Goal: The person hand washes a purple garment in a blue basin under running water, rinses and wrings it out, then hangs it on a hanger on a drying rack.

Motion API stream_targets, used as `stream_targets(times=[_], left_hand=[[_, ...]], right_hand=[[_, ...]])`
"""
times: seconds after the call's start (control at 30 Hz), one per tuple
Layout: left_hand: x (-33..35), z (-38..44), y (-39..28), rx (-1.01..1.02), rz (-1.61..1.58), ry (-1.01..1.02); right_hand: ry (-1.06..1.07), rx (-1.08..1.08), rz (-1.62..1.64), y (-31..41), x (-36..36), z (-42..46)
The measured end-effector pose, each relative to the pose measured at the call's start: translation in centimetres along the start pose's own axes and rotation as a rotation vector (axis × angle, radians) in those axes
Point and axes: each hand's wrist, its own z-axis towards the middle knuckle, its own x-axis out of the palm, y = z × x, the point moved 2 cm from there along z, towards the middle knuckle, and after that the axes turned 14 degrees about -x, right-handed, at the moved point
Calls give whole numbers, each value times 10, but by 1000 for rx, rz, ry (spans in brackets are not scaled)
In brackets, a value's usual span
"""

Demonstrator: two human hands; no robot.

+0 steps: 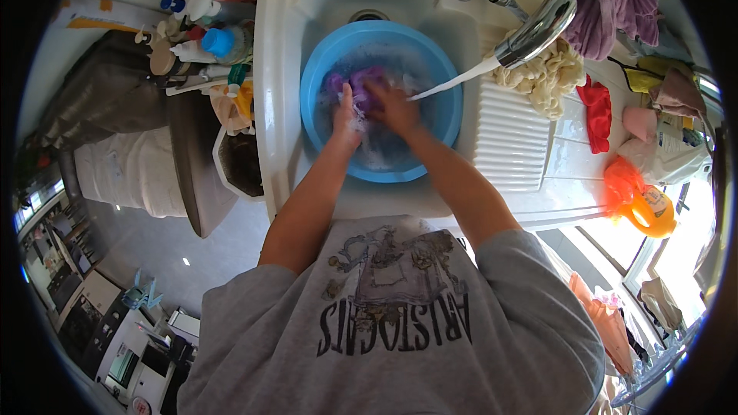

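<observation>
A round blue plastic basin (309, 118) of sudsy water stands in the white sink. Both my hands are inside it. A wet purple cloth (366, 82) lies in the water between them. My left hand (347, 118) is upright at the cloth's near side, thumb raised; the water and cloth hide its fingers. My right hand (393, 108) is blurred, with its fingertips against the cloth's right side; whether it grips is unclear. From the chrome faucet spout (533, 31) a stream of water (452, 82) runs into the basin beside my right hand.
Right of the basin is a ribbed washboard surface (512, 135), with a cream cloth bundle (542, 78), a red cloth (596, 115) and a purple towel (611, 3) around it. An orange jug (654, 213) stands at the far right. Bottles, one with a blue cap (218, 42), crowd the sink's left side.
</observation>
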Motion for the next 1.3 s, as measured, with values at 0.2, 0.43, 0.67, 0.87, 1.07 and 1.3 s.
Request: stream_targets(times=[0.2, 0.43, 0.67, 0.87, 1.07, 1.3], left_hand=[[12, -10, -3, -263, 11, 20], [69, -76, -52, -155, -126, 595], [62, -53, -39, -134, -60, 599], [73, -32, -40, 21, 113, 205], [43, -31, -32, -124, 157, -36], [-7, -8, -34, -203, -36, -48]], right_hand=[[-182, 704, 499, 17, 30, 28], [-311, -265, 269, 111, -95, -35], [-540, -357, 95, 115, -94, -38], [-429, 427, 606, 75, -117, 27], [-494, 566, 583, 9, -48, 37], [-409, 23, -155, 23, -5, -8]])
